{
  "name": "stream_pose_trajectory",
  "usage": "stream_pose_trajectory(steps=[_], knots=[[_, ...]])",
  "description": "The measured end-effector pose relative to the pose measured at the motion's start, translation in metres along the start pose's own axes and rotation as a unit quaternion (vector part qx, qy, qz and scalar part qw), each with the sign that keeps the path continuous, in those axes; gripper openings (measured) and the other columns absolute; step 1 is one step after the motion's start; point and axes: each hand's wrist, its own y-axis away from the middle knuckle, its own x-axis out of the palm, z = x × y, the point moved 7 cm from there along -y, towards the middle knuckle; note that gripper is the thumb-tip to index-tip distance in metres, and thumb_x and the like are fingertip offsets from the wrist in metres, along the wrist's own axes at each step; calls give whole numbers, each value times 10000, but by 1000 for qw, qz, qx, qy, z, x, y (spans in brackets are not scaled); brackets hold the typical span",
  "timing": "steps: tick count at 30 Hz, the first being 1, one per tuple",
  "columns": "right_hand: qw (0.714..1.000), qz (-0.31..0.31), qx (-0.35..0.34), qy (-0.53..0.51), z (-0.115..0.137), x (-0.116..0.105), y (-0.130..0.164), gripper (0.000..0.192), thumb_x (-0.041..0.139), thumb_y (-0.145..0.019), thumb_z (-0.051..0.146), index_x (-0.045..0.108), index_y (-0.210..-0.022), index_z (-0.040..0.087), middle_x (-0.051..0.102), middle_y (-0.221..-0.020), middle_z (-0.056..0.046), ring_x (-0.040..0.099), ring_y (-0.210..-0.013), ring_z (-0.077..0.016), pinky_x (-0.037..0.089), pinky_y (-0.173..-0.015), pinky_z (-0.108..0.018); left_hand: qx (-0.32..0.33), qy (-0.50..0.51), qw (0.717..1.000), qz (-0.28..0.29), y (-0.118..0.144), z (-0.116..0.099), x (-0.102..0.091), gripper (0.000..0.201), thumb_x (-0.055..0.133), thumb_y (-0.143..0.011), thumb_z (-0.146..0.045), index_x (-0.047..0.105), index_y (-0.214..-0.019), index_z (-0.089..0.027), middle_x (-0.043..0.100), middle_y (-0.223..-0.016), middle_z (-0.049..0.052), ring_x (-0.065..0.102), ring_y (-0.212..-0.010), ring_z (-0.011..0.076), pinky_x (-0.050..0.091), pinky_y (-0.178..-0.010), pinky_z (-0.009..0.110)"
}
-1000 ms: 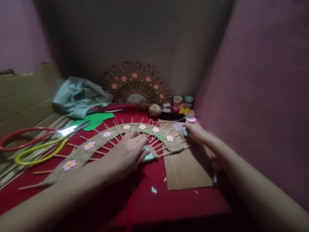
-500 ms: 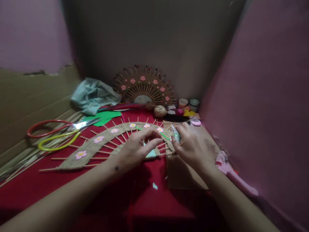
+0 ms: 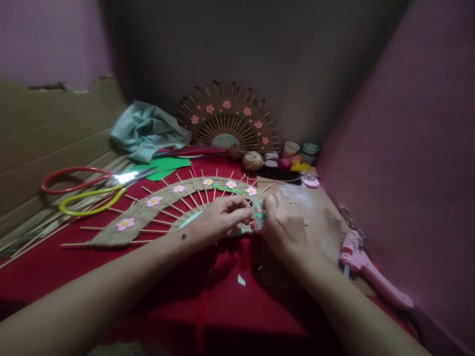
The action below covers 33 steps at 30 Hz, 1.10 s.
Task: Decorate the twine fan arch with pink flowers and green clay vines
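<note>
A clear plastic bag with a streak of green in it stands between my hands. My right hand is closed round its right side. The curled fingertips of my left hand pinch at its left edge, though the exact grip is partly hidden. Both hands are over the right end of an arched fan, made of twine wrapped over thin sticks. Pink flowers with yellow centres lie along its band. A thin green line runs between the flowers near the top. My hands cover the fan's right end.
Scissors lie open at left beside green sheets. A finished-looking fan leans on the back wall. A twine ball and small tubs stand before it. A pink glue gun lies right of a cardboard sheet.
My right hand has turned and closed further round the bag. My left hand has moved slightly right, its fingers drawing together at the bag. The view has shifted a little.
</note>
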Motion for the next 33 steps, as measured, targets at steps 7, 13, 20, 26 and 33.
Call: stream_pose_trajectory(steps=[7,13,20,26,33], knots=[[999,-29,-28,21,6,0,5,218,404,-872,68,559,-763,175,576,-737,-89,489,-640,-203,275,-544,-306,-8,23,1000,5,-1,2,2,158,564,-775,-311,576,-822,-161,510,-600,-44,409,-501,77,303,-454,186],[999,-31,-18,10,4,4,9,181,434,-876,92,562,-777,173,578,-747,-72,483,-658,-192,293,-564,-294,-34,37,998,39,-1,7,6,165,563,-768,-302,569,-849,-159,493,-590,-52,382,-478,66,274,-443,180],[998,-26,-40,-32,5,4,13,116,491,-825,108,576,-772,167,577,-758,-83,509,-692,-212,354,-592,-299,-41,12,997,67,-1,8,9,90,518,-770,-206,574,-828,-167,480,-556,-63,391,-453,62,287,-435,186],[973,42,-58,-218,7,9,21,266,526,-823,180,566,-1077,113,606,-968,-131,556,-869,-256,452,-734,-363,-38,16,997,65,1,7,9,71,543,-763,-183,586,-742,-131,481,-548,-53,371,-461,48,268,-453,195],[878,134,-34,-459,6,7,20,354,691,-742,261,565,-1061,170,635,-951,-60,595,-848,-190,475,-733,-314,-63,59,990,115,4,14,5,114,588,-745,-251,620,-755,-141,463,-519,-61,300,-414,45,173,-425,220]])
